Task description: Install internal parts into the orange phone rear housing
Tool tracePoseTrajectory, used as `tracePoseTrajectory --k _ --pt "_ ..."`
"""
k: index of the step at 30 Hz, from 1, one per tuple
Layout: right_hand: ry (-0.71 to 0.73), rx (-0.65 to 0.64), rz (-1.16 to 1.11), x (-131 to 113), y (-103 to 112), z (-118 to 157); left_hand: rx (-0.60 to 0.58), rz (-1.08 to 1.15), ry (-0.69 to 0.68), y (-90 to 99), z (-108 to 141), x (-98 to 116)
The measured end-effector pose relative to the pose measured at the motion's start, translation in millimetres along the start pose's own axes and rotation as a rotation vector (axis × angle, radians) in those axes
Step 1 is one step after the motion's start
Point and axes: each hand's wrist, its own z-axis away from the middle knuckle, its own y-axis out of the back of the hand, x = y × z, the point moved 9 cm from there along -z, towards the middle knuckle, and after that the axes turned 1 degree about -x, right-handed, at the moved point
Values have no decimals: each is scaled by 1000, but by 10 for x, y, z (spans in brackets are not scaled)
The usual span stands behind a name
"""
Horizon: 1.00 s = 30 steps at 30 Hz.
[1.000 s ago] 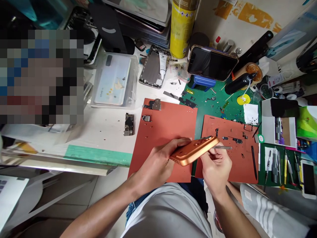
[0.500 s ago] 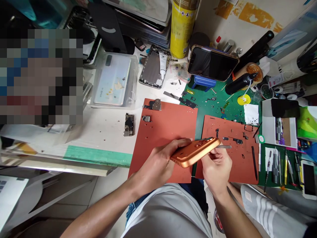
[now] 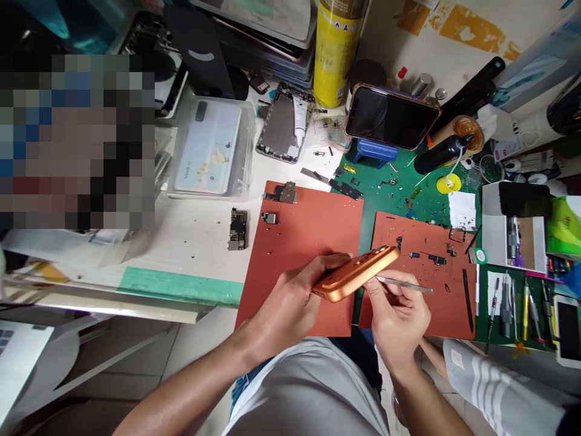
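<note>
An orange phone [image 3: 351, 280] is tilted above the mats, its camera end up and to the right. My left hand [image 3: 297, 290] grips its lower left end, thumb and fingers round the edges. The phone's far face is hidden from me. In my right hand [image 3: 402, 318] is a thin, flat metal tool [image 3: 415, 286], pinched between thumb and fingers. Its inner end lies close to the phone's right edge; I cannot tell if it touches. Below are a left red-brown mat [image 3: 313, 227] and a right red-brown mat [image 3: 422, 315] with small phone parts.
A circuit board [image 3: 236, 229] lies left of the mats. Behind stand a boxed phone [image 3: 209, 148], a yellow spray can [image 3: 334, 60] and a black-screened phone [image 3: 393, 115] on a blue stand. Screwdrivers [image 3: 506, 306] line the right side. Another person's grey sleeve [image 3: 494, 378] shows at lower right.
The metal tool has turned and slid out to the right, so more of it shows. My right hand has shifted slightly right and down, and the phone has tilted a little.
</note>
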Motion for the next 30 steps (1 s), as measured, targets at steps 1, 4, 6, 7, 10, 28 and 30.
tracePoseTrajectory --k 1,4,6,7,10,28,30 --pt "11 17 -9 14 6 35 6 -4 -2 -1 3 3" --pt "3 60 -46 99 23 124 21 1 -13 2 10 28" --pt "-12 68 -66 149 24 154 30 16 -2 6 16 32" --pt "-14 69 -63 162 24 160 35 22 4 8 20 31" --pt "3 59 -10 157 20 154 41 23 20 6 30 20" --pt "288 -26 121 -28 -27 238 45 47 75 18 31 -24" --pt "292 -40 118 -21 -29 244 40 43 74 16 28 -26"
